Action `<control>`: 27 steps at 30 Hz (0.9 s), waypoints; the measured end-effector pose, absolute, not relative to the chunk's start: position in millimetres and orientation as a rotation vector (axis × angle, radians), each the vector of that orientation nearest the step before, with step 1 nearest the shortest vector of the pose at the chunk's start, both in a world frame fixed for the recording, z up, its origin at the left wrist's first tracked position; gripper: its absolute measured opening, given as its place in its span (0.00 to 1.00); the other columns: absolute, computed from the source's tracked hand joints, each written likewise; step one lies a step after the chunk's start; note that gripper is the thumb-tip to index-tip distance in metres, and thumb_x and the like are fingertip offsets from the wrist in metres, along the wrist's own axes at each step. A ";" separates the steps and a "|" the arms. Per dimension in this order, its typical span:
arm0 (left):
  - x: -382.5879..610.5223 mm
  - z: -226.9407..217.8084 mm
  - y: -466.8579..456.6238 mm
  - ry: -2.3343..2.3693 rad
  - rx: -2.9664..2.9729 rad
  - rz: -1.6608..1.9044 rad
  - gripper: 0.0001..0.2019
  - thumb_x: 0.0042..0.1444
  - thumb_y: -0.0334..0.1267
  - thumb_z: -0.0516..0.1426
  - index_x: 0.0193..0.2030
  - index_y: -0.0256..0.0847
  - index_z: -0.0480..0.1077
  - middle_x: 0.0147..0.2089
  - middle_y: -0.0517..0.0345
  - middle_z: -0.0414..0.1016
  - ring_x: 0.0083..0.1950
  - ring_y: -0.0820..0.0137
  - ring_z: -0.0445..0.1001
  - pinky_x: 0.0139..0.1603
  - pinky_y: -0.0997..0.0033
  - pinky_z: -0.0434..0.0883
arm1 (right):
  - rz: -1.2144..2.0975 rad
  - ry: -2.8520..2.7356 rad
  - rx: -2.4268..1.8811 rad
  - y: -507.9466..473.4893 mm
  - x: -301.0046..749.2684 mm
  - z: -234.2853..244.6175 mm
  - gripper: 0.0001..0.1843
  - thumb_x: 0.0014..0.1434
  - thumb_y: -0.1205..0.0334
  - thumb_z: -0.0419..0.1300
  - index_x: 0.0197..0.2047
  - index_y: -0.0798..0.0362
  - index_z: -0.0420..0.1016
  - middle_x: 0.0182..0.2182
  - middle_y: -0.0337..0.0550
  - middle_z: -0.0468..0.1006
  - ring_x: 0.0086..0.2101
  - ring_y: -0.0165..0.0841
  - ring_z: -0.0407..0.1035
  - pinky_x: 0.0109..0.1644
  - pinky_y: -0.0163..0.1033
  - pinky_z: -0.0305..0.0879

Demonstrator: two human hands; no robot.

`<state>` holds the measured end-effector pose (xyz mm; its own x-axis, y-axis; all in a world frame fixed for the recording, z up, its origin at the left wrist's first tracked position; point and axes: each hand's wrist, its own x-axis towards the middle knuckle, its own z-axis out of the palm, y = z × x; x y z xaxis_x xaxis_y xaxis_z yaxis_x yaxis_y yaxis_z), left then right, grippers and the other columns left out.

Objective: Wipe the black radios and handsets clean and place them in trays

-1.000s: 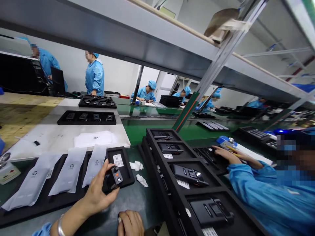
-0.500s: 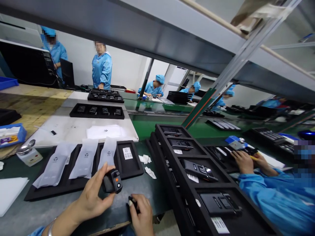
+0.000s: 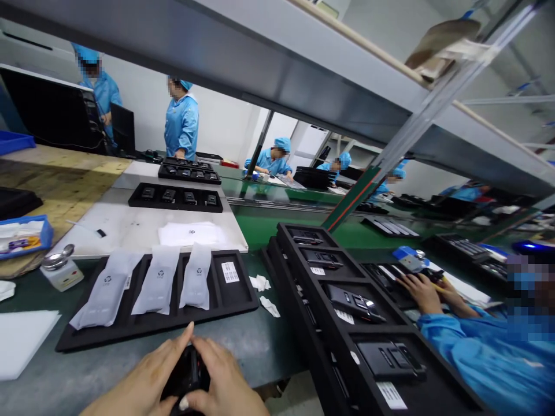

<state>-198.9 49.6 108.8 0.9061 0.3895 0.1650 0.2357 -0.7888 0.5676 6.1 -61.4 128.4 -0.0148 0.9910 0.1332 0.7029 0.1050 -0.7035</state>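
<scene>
My left hand [image 3: 145,372] and my right hand [image 3: 223,375] close around a small black electronic device [image 3: 187,370] at the bottom of the view. Their fingertips nearly meet over its top, and much of the device is hidden. Whether a second small black part sits under my right fingers I cannot make out. Just beyond my hands lies a black foam tray [image 3: 236,300]. Three of its compartments hold white plastic sleeves, one of them this sleeve [image 3: 197,280]. The right-hand compartment has only a white label [image 3: 229,271] in it.
Stacked black trays [image 3: 347,277] with black devices stand at the right, beside a co-worker's blue sleeve [image 3: 468,346]. A pump bottle [image 3: 63,270] and white sheets [image 3: 26,341] lie at the left. Scraps of paper [image 3: 269,306] rest on the green bench. A shelf [image 3: 260,69] hangs overhead.
My left hand has lowered the device and turned it, so its orange button no longer shows. My right hand has moved left and up from the bench edge to grip it too.
</scene>
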 end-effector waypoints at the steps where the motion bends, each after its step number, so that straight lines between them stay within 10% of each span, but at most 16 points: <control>1: -203.9 107.9 49.0 0.459 2.500 0.361 0.56 0.47 0.22 0.56 0.76 0.53 0.27 0.77 0.51 0.48 0.72 0.56 0.60 0.68 0.50 0.64 | 0.596 -1.809 -1.653 -58.5 3.5 126.5 0.48 0.49 0.54 0.73 0.69 0.45 0.57 0.52 0.47 0.75 0.51 0.45 0.72 0.57 0.45 0.68; 7: -225.3 117.0 51.4 0.543 2.445 0.346 0.47 0.51 0.23 0.56 0.75 0.59 0.44 0.73 0.56 0.59 0.69 0.60 0.65 0.66 0.55 0.68 | 0.543 -1.890 -1.547 -44.8 -10.2 103.3 0.41 0.49 0.52 0.72 0.63 0.49 0.65 0.47 0.45 0.77 0.47 0.41 0.73 0.55 0.44 0.68; 11: -262.1 124.6 79.2 0.691 2.460 0.678 0.19 0.63 0.32 0.52 0.57 0.54 0.73 0.53 0.57 0.80 0.53 0.65 0.79 0.54 0.66 0.77 | 0.564 -1.755 -1.567 -48.1 -11.5 76.3 0.40 0.46 0.58 0.73 0.62 0.49 0.66 0.50 0.47 0.76 0.49 0.42 0.73 0.54 0.43 0.69; 15: -347.1 123.9 121.7 1.346 2.384 1.063 0.09 0.65 0.46 0.53 0.46 0.56 0.74 0.42 0.71 0.80 0.42 0.70 0.79 0.45 0.68 0.78 | 0.516 -1.584 -1.631 -56.8 -4.9 51.3 0.40 0.45 0.61 0.73 0.61 0.49 0.67 0.53 0.51 0.76 0.51 0.45 0.73 0.53 0.44 0.71; 27: -443.3 82.0 173.9 1.604 2.225 0.501 0.26 0.64 0.63 0.44 0.35 0.47 0.73 0.33 0.73 0.80 0.37 0.71 0.77 0.41 0.72 0.70 | 0.706 -1.374 -1.559 -49.6 -8.3 62.3 0.35 0.44 0.57 0.72 0.56 0.51 0.72 0.46 0.46 0.79 0.45 0.41 0.74 0.49 0.41 0.71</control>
<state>-443.3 173.9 82.0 0.2959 0.9520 0.0788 0.8276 -0.2967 0.4765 -8.3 -49.6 62.3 0.2152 0.9656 0.1462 0.4434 0.0368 -0.8956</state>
